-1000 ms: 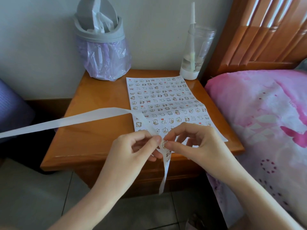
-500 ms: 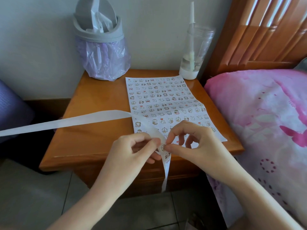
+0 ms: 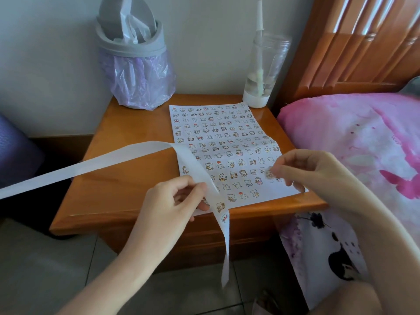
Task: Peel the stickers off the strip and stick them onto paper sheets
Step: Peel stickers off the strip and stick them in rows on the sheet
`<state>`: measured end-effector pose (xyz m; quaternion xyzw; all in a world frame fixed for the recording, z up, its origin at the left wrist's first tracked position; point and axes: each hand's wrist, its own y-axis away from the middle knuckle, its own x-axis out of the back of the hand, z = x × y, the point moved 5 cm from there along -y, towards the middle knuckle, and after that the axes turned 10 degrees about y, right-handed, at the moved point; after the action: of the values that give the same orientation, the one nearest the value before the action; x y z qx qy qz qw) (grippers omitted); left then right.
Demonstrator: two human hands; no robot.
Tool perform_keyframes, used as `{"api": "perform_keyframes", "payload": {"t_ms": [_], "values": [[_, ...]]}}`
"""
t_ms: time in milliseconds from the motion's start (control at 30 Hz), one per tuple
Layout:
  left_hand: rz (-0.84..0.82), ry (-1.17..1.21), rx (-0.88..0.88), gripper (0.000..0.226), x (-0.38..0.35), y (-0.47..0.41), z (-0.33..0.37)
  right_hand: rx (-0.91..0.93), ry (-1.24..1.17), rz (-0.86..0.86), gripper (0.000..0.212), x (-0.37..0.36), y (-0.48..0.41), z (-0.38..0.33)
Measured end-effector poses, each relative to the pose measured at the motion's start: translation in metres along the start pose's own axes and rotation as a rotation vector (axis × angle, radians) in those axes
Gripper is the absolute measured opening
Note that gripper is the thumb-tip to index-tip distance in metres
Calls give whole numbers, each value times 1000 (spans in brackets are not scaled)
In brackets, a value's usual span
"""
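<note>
Paper sheet (image 3: 227, 142) lies flat on the wooden table (image 3: 127, 178), its near edge at the table's front edge. Rows of small cartoon stickers cover it from the far edge almost to the near one; judged mostly filled. Bare patches remain only along the near edge and at the near right corner.

Left hand (image 3: 175, 201): fingers closed on the strip (image 3: 127, 153), pinching it just above the table's front edge. The spent, blank length runs off to the left, beyond the table. The short tail hanging below the grip carries at least 2 stickers not yet peeled.

Right hand (image 3: 304, 171): thumb and forefinger pinched narrow on 1 peeled sticker (image 3: 269, 173), held just over the sheet's near right part. Cannot tell whether it already touches the paper.

Step in hand, as judged: placing this sticker into the open gap near the right edge.

Room: grey bin (image 3: 134, 60) and clear bottle (image 3: 263, 71) stand at the table's back, well apart from both hands. Pink bed (image 3: 354, 137) adjoins the table on the right, near the right forearm. The hanging strip tail swings free in front of the table.
</note>
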<state>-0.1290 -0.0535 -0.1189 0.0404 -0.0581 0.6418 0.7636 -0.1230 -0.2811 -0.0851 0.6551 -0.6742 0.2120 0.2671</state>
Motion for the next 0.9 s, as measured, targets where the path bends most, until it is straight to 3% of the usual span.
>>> {"api": "perform_keyframes", "payload": {"t_ms": [300, 900], "values": [[-9, -109, -24, 12, -2, -2, -3, -63, 162, -121, 4, -11, -8, 19], [-15, -141, -10, 12, 0, -3, -7, -11, 211, -67, 3, -15, -9, 21]]}}
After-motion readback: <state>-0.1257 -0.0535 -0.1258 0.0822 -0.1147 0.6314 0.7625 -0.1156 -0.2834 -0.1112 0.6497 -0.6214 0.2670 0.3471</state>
